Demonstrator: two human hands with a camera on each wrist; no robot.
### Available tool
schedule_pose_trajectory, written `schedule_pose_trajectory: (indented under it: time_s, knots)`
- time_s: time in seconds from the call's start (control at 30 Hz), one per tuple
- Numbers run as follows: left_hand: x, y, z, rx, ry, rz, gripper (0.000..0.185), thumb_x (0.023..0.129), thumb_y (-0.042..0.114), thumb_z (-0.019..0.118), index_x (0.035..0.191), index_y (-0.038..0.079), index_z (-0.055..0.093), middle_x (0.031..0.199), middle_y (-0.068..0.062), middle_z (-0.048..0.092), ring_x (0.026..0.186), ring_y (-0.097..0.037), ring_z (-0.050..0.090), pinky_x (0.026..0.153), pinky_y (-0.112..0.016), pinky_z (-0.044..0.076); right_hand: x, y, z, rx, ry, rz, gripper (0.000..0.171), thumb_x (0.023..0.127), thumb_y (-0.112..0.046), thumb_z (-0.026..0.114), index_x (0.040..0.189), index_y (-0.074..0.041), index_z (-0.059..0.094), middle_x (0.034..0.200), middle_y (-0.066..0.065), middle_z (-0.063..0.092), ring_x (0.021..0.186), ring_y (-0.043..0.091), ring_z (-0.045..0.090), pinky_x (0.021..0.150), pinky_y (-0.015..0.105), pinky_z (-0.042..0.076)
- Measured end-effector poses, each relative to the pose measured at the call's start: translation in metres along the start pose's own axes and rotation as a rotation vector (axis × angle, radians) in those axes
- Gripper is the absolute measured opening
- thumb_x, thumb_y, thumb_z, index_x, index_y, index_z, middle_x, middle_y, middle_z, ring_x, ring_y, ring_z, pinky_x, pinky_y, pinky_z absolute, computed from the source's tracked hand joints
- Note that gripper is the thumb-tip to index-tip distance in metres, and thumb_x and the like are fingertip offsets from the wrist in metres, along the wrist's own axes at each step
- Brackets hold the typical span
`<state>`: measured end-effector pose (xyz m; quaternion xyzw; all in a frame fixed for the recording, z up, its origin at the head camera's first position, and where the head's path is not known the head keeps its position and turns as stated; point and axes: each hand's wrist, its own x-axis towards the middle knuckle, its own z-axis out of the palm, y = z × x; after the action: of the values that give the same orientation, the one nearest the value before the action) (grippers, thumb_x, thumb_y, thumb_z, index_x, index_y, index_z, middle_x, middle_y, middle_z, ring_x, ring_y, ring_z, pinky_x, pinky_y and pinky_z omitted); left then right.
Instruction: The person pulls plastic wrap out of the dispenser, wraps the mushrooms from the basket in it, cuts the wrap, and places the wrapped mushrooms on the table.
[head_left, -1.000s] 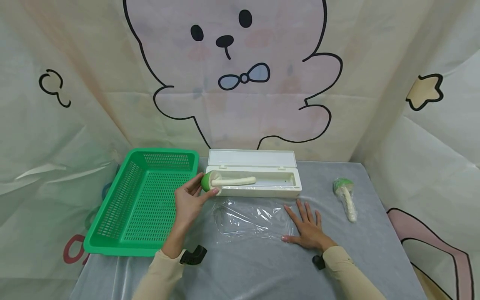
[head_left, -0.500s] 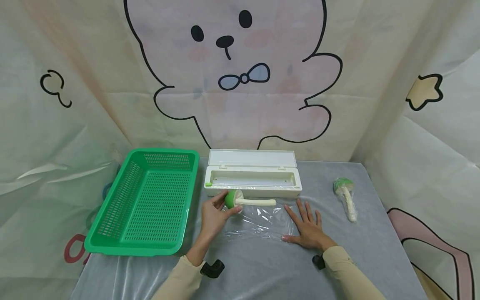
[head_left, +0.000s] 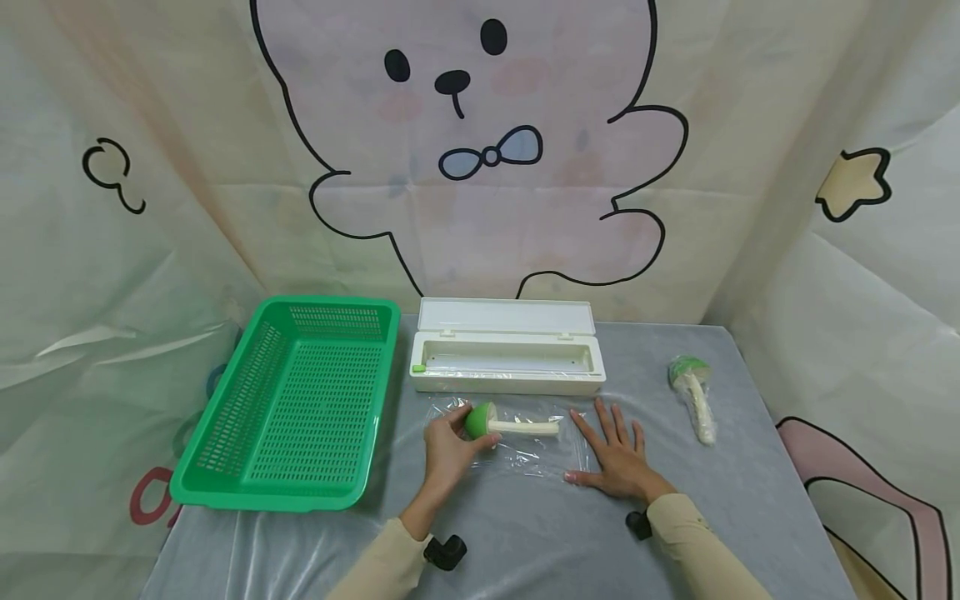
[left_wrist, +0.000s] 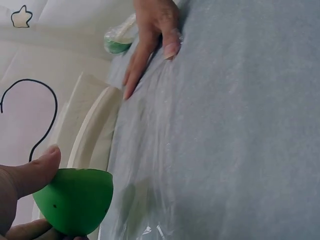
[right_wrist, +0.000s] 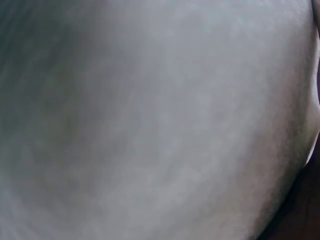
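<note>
My left hand (head_left: 447,450) grips a toy mushroom by its green cap (head_left: 476,421), fingers and thumb on either side. Its pale stem (head_left: 528,428) points right, over a clear plastic bag (head_left: 536,461) that lies flat on the grey cloth. In the left wrist view the thumb (left_wrist: 45,167) presses on the green cap (left_wrist: 75,200). My right hand (head_left: 618,463) rests with spread fingers at the bag's right edge. The right wrist view shows only blurred grey cloth (right_wrist: 150,110).
Behind the bag stands a long white box (head_left: 510,385) with its lid raised and a small green tab at its left. A green perforated basket (head_left: 183,487) sits at left. Another green-capped mushroom (head_left: 693,398), wrapped in clear plastic, lies at right. A printed curtain hangs behind.
From in front of the white box, my left hand has brought the mushroom right and nearer, over the bag. The box's inside and green tab now show. My right hand has stayed in place.
</note>
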<state>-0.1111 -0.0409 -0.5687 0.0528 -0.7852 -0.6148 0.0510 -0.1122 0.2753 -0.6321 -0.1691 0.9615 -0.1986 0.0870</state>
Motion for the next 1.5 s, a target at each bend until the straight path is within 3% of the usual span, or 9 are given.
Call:
schedule_pose_trajectory:
  time_s: [0.17,0.43,0.67,0.87,1.1,1.3,1.5]
  knots:
    - [-0.005,-0.002,0.005,0.095,0.038,-0.009,0.070,0.062,0.010,0.098,0.121,-0.013,0.067,0.110,-0.026,0.071,0.101,-0.033,0.071,0.088,-0.044,0.057,0.000,-0.003,0.000,0.010,0.001,0.002,0.107,0.080,-0.076,0.066,0.163,-0.029,0.019,0.167,0.022,-0.004,0.150,0.051,-0.008,0.109,0.073,-0.010]
    - [-0.005,-0.011,0.008,0.192,0.039,-0.002,0.070,0.064,0.015,0.098,0.123,-0.010,0.067,0.107,-0.021,0.073,0.098,-0.031,0.070,0.084,-0.045,0.056,-0.001,-0.014,-0.008,0.034,0.008,-0.005,0.105,0.081,-0.068,0.072,0.162,-0.021,0.025,0.166,0.026,0.001,0.148,0.055,-0.003,0.108,0.076,-0.006]
    - [-0.003,-0.006,0.008,0.246,0.022,-0.013,0.069,0.065,0.018,0.098,0.121,-0.008,0.069,0.109,-0.020,0.073,0.096,-0.031,0.068,0.081,-0.045,0.054,-0.002,-0.006,-0.001,0.062,0.034,-0.019,0.106,0.079,-0.076,0.068,0.163,-0.029,0.022,0.167,0.022,-0.001,0.149,0.052,-0.007,0.109,0.073,-0.010]
    - [0.000,-0.003,0.007,0.272,-0.002,-0.013,0.068,0.066,0.018,0.098,0.122,-0.008,0.069,0.109,-0.020,0.073,0.094,-0.031,0.068,0.077,-0.044,0.054,-0.003,-0.005,-0.009,0.167,0.128,-0.038,0.100,0.076,-0.058,0.083,0.158,-0.023,0.038,0.165,0.025,0.016,0.149,0.054,0.005,0.109,0.074,-0.003]
    - [0.000,-0.003,0.008,0.287,-0.019,-0.008,0.069,0.065,0.020,0.097,0.122,-0.007,0.069,0.107,-0.018,0.074,0.090,-0.030,0.068,0.075,-0.043,0.053,-0.004,-0.007,-0.017,0.221,0.138,0.001,0.095,0.081,-0.051,0.082,0.159,-0.022,0.036,0.162,0.024,0.027,0.149,0.052,0.011,0.110,0.074,0.001]
    - [0.001,-0.001,0.010,0.310,-0.016,0.004,0.069,0.064,0.021,0.098,0.121,-0.007,0.069,0.107,-0.018,0.074,0.093,-0.030,0.068,0.078,-0.045,0.053,-0.004,-0.008,-0.020,0.304,0.218,0.014,0.071,0.081,-0.036,0.086,0.143,-0.014,0.059,0.151,0.027,0.044,0.144,0.054,0.023,0.107,0.075,0.009]
    - [0.003,0.002,0.003,0.320,-0.017,0.002,0.077,0.064,0.026,0.098,0.125,-0.008,0.066,0.114,-0.022,0.071,0.104,-0.036,0.067,0.089,-0.050,0.052,-0.003,-0.013,-0.020,0.303,0.312,-0.006,0.043,0.081,-0.024,0.087,0.120,-0.011,0.075,0.132,0.022,0.059,0.128,0.048,0.046,0.100,0.071,0.024]
